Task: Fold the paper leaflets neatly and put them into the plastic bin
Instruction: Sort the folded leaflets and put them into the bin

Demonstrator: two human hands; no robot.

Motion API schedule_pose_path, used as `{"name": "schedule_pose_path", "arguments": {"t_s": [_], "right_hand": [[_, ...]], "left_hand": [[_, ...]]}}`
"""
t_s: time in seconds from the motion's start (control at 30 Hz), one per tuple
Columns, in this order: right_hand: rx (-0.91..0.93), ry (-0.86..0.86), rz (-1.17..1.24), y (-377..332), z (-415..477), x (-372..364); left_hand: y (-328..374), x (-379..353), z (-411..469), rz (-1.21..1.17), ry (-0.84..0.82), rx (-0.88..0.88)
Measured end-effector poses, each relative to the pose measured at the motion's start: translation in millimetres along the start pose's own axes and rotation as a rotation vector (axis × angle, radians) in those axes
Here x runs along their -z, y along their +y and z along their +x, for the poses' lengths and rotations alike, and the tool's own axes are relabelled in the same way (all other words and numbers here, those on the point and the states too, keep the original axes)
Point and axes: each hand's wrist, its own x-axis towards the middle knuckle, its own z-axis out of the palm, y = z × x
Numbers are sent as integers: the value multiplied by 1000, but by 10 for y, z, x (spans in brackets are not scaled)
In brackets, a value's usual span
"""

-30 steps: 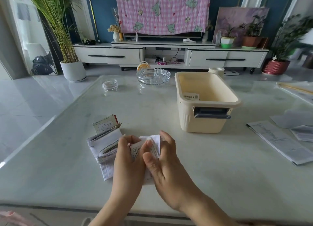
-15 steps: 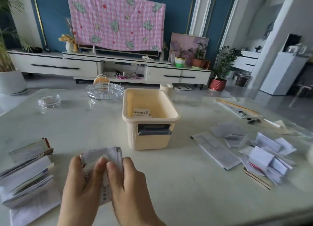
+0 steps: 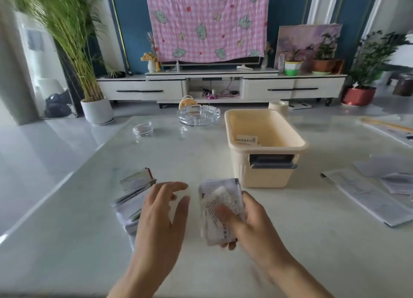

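Nearest, the right grip (image 3: 252, 221) pinches a folded leaflet (image 3: 220, 199) between thumb and curled fingers just above the counter (image 3: 89, 241). The left grip (image 3: 161, 215) hovers beside it, fingers spread, holding nothing, over a pile of leaflets (image 3: 131, 197). The fold looks finished, so delivery seems the step in hand: the next move calls for carrying it forward over the rim of the plastic bin (image 3: 263, 177), where a printed slip (image 3: 247, 139) lies.
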Motion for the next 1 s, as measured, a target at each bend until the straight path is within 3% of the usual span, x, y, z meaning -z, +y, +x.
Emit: {"name": "schedule_pose_path", "arguments": {"t_s": [0.1, 0.33, 0.53, 0.8, 1.0], "right_hand": [[-39, 75, -19, 59, 63, -40], [-74, 77, -69, 149, 67, -177], [-110, 88, -67, 149, 49, -190], [-82, 126, -47, 81, 21, 2], [-107, 120, 76, -39, -39, 219]], "left_hand": [[-224, 317, 91, 199, 0, -54], [-548, 537, -50, 514, -233, -101], [-545, 499, 20, 659, -184, -150], [-321, 511, 41, 458, -123, -166], [-76, 478, 73, -30, 32, 128]]}}
